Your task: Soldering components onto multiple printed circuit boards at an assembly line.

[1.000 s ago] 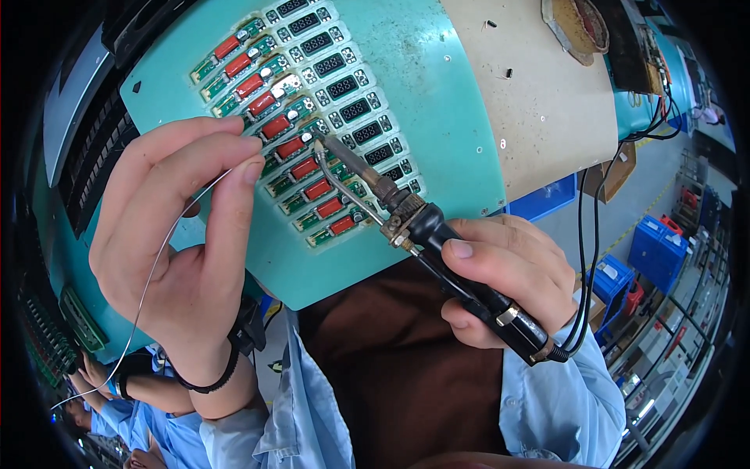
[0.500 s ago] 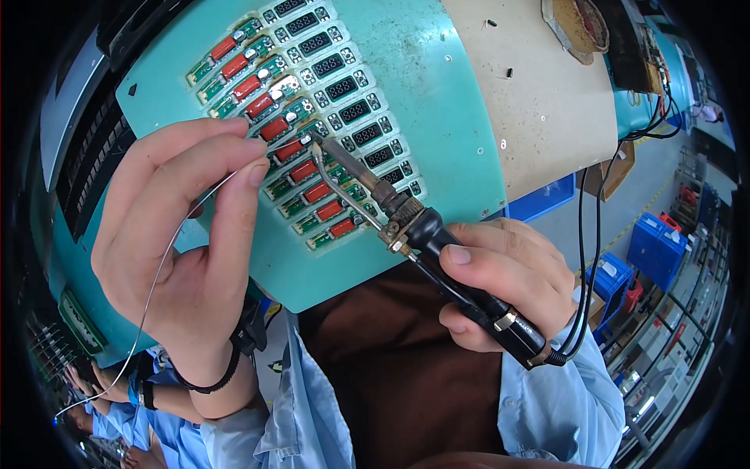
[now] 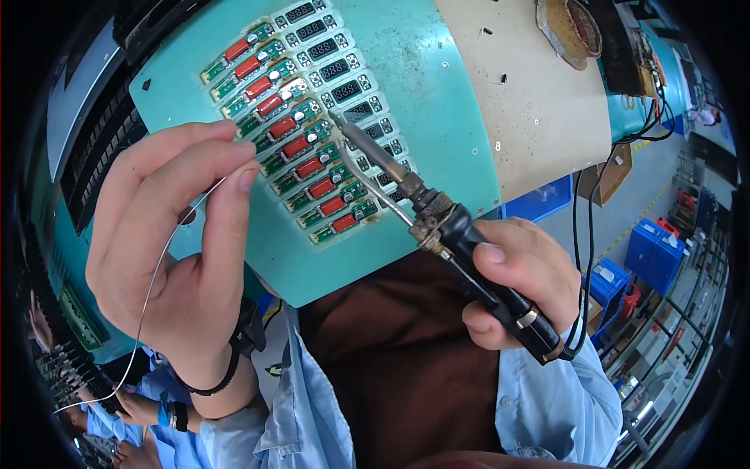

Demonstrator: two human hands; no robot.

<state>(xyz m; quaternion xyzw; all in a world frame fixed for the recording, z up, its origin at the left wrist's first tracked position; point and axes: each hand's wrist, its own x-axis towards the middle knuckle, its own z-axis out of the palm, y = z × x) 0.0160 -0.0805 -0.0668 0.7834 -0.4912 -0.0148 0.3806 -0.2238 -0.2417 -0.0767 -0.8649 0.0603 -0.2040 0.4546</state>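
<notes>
My left hand (image 3: 176, 227) is closed, thumb and fingertips pinching a thin silvery solder wire (image 3: 154, 277) that trails down to the lower left. Its fingertips are over the left edge of a row of small green circuit boards (image 3: 308, 166), each with a red rectangular component and a small round capacitor. My right hand (image 3: 535, 270) grips the black handle of a soldering iron (image 3: 469, 246) with a thin metal side tube. The iron's tip points up-left, above the strip between the boards and the black digit displays (image 3: 345, 91). Whether it touches anything cannot be told.
A teal panel (image 3: 422, 70) carries the boards and displays. Right of it lies a beige surface (image 3: 508, 125) with small dark parts and a brown-stained dish (image 3: 574, 35). Black cables (image 3: 580, 258) run from the iron. Blue crates (image 3: 655, 250) stand beyond; another person's arm (image 3: 148, 410) shows lower left.
The iron has pulled away from the capacitor area toward the displays, my right hand shifting slightly right. The solder wire's end no longer shows beyond my left fingertips. The panel appears slightly shifted in view.
</notes>
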